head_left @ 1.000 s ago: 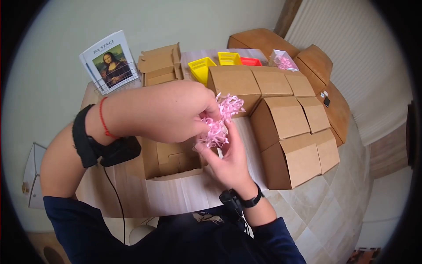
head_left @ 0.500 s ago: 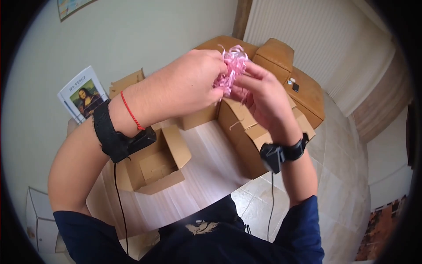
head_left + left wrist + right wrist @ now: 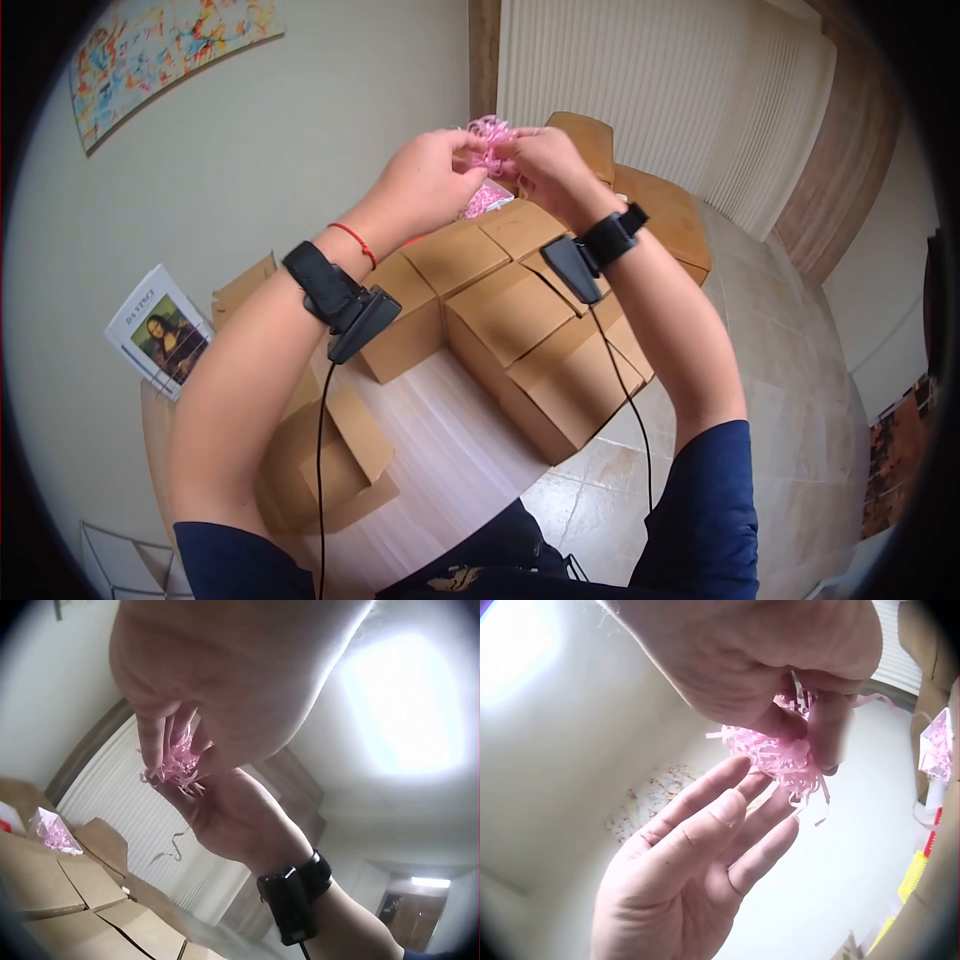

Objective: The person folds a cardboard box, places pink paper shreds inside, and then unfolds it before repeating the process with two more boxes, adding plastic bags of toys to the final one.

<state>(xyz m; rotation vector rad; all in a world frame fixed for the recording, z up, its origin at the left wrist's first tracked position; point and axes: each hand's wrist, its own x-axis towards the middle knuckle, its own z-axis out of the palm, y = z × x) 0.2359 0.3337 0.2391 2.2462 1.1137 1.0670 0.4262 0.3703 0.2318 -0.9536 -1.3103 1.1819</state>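
Observation:
Both hands are raised beyond the cardboard boxes. The right hand (image 3: pixel 552 168) pinches a loose tuft of pink shredded paper (image 3: pixel 488 132), with strands hanging out below its fingers in the right wrist view. Facing it, the left hand (image 3: pixel 425 182) has its fingers extended; in the right wrist view the left hand (image 3: pixel 697 862) touches the tuft's underside with its fingertips, its thumb apart from the paper. Below the hands, partly hidden, is a white box (image 3: pixel 492 203) holding more pink shreds.
Closed cardboard boxes (image 3: pixel 510 310) stand grouped on the table (image 3: pixel 440 430). An open cardboard box (image 3: pixel 320 465) is at the near left, partly behind the left arm. A Da Vinci book (image 3: pixel 165 330) stands at the far left. Brown leather seating (image 3: pixel 655 215) lies beyond the boxes.
Both hands have moved up and away from above the open box with the pink shreds. The left hand's fingers have loosened from the tuft. The head view has shifted.

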